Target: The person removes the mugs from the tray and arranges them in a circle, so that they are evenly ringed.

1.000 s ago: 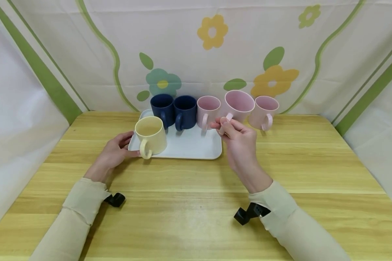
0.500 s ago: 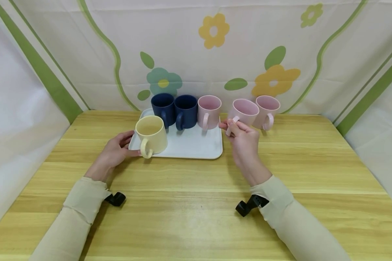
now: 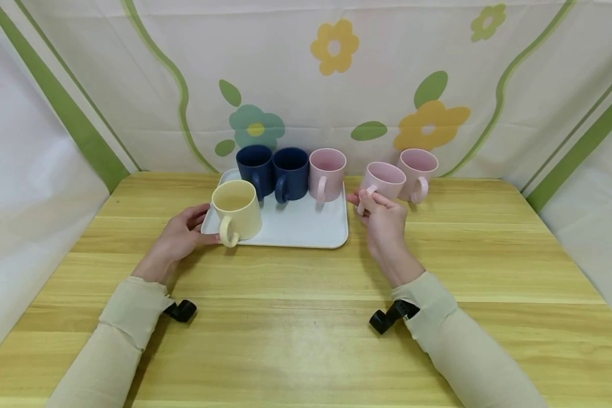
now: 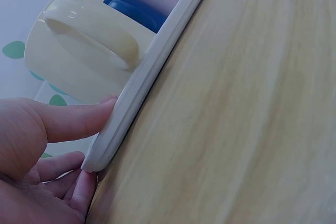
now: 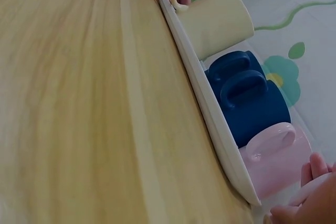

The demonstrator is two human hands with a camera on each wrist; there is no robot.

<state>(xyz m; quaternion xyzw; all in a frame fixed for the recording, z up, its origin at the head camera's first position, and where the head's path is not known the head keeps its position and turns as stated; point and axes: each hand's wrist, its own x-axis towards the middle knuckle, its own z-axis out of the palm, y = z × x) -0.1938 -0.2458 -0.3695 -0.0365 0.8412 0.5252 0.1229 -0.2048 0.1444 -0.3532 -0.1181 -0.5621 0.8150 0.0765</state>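
Observation:
My left hand (image 3: 178, 235) grips the left front corner of a white tray (image 3: 296, 226); in the left wrist view its thumb (image 4: 79, 121) lies on the rim with fingers below. Beside that thumb a yellow mug (image 3: 241, 218) stands on the tray. Behind it are two dark blue mugs (image 3: 297, 180) and a pink mug (image 3: 328, 177), side by side at the tray's back. Right of the tray, my right hand (image 3: 386, 226) pinches the handle of a second pink mug (image 3: 387, 188). Whether that mug's base touches the table is hidden.
A third pink mug (image 3: 409, 180) stands on the wooden table (image 3: 296, 328), just behind and right of the held one. A white flowered cloth (image 3: 296, 73) hangs behind the table, and cloth also closes off both sides.
My right hand has lowered the pink mug and shifted it slightly right, away from the pink mug on the tray. The left hand keeps its grip on the tray.

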